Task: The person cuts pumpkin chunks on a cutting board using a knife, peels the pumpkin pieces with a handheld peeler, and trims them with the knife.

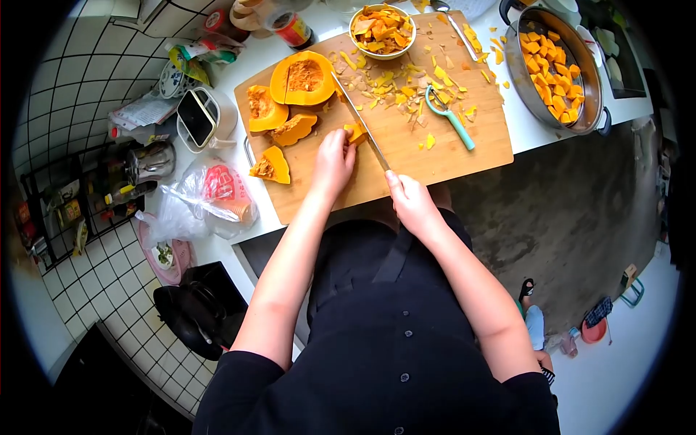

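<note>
My left hand (334, 161) is closed on a small pumpkin piece (355, 133), holding it down on the wooden cutting board (442, 156). In my right hand (411, 197) is the handle of a knife (368, 130), its long blade slanting up and left along the right side of that piece. Beyond my left hand lie a large pumpkin half (303, 77) with seeds and several cut pumpkin wedges (272, 165). A mint-green peeler (451, 119) rests right of the blade among scattered peelings (395, 93).
A bowl of pumpkin scraps (382, 31) stands at the board's far edge, with a spoon (458, 30) beside it. To the right, a metal pot (586, 119) holds pumpkin cubes. A phone (196, 116) and plastic bag (210, 196) are left. Another person's foot (527, 288) shows lower right.
</note>
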The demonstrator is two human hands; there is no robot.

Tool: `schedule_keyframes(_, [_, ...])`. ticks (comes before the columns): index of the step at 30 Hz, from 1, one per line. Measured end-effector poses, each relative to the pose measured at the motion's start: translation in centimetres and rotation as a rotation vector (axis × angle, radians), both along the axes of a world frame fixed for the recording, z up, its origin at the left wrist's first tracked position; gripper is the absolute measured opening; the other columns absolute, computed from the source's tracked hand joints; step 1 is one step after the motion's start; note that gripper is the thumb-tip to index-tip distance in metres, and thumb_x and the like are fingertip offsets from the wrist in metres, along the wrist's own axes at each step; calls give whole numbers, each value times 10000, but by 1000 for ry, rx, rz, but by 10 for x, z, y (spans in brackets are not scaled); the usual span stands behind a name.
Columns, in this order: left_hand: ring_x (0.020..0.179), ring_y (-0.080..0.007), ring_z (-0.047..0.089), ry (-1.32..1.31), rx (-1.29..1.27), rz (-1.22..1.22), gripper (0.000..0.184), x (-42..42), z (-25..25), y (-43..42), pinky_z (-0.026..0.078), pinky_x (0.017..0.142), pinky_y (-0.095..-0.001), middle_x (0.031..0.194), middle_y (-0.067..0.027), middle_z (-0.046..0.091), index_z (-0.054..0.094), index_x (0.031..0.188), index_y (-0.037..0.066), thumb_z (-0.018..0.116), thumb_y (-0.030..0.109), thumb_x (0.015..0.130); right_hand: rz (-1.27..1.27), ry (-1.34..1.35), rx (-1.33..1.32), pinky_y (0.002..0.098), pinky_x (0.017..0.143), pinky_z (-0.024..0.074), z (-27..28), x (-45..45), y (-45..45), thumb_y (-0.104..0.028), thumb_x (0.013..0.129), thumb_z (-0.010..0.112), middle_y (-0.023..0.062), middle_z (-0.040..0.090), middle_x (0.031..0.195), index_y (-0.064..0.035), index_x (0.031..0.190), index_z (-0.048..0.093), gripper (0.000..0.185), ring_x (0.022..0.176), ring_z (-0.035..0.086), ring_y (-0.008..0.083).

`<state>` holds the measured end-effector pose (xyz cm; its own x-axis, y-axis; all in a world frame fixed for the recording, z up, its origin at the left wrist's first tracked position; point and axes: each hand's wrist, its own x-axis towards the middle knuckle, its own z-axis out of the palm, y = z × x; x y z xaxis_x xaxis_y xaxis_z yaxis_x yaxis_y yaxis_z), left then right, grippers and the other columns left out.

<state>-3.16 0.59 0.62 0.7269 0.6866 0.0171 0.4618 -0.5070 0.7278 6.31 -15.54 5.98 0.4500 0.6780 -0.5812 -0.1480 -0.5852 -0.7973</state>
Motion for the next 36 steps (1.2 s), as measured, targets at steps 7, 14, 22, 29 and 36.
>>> schedule_keyframes(7, [717, -273, 589, 9, -7, -17, 211, 1, 2, 1, 501, 655, -346, 841, -151, 564, 553, 1007, -10, 619, 10, 808, 15, -197, -42, 432, 596, 465, -5, -15, 5, -393, 973, 441, 265, 568, 657, 32, 716, 531, 505, 639, 580, 415])
schedule_keyframes(14, [698, -258, 597, 35, -28, -19, 199, 2, 1, -9, 503, 652, -336, 833, -142, 570, 554, 1006, -4, 623, 28, 821, -80, -238, 47, 447, 559, 450, -3, -25, -5, -321, 977, 463, 269, 552, 617, 45, 699, 520, 463, 595, 569, 416])
schedule_keyframes(22, [674, -228, 578, -1, -74, -18, 179, 4, -1, -15, 490, 640, -316, 811, -133, 556, 539, 966, -16, 632, 12, 816, -47, -225, 3, 432, 551, 435, -16, -22, -9, -318, 972, 474, 270, 530, 619, 45, 703, 507, 453, 589, 554, 410])
schedule_keyframes(29, [668, -195, 563, -22, -194, 52, 227, -1, -1, -16, 486, 635, -295, 823, -111, 549, 539, 1039, 0, 613, 18, 826, -35, -92, -53, 430, 610, 448, -4, 8, -23, -319, 964, 475, 270, 566, 695, 40, 763, 519, 414, 683, 578, 422])
schedule_keyframes(36, [691, -153, 555, 65, -287, 8, 328, -4, 22, -10, 480, 653, -262, 881, -80, 577, 554, 1169, 44, 608, 66, 846, 274, -816, 59, 376, 518, 501, 64, 68, -47, -279, 836, 650, 119, 619, 634, -53, 761, 535, 264, 562, 623, 284])
